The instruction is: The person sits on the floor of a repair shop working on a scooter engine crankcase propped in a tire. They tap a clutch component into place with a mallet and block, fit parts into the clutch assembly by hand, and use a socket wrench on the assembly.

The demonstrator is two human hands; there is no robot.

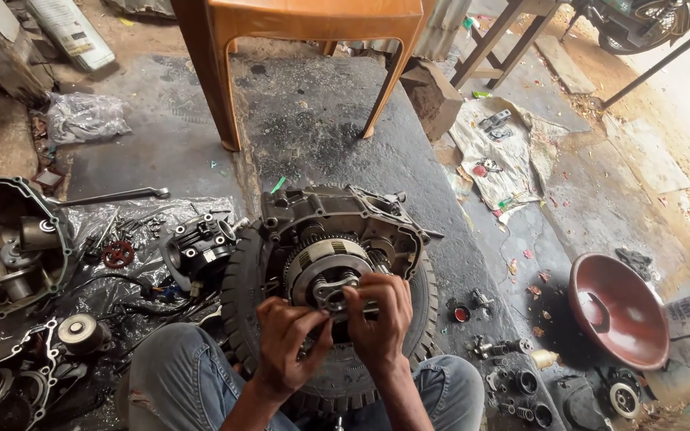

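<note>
A greasy engine case (pixel 337 215) lies on a black tyre (pixel 241 287) between my knees. In its middle sits a round clutch assembly (pixel 313 259) with a toothed ring. My left hand (pixel 287 343) and my right hand (pixel 378 315) both pinch a small metal plate (pixel 334 294) at the clutch's centre. Fingers hide most of that plate. Both hands are dark with oil.
An engine cover (pixel 9 247) and loose parts lie on plastic sheeting at left, with a cylinder part (pixel 197 247) and a long wrench (pixel 109 196). An orange plastic stool (pixel 305 48) stands ahead. A red bowl (pixel 616 307) and small parts (pixel 521 383) lie at right.
</note>
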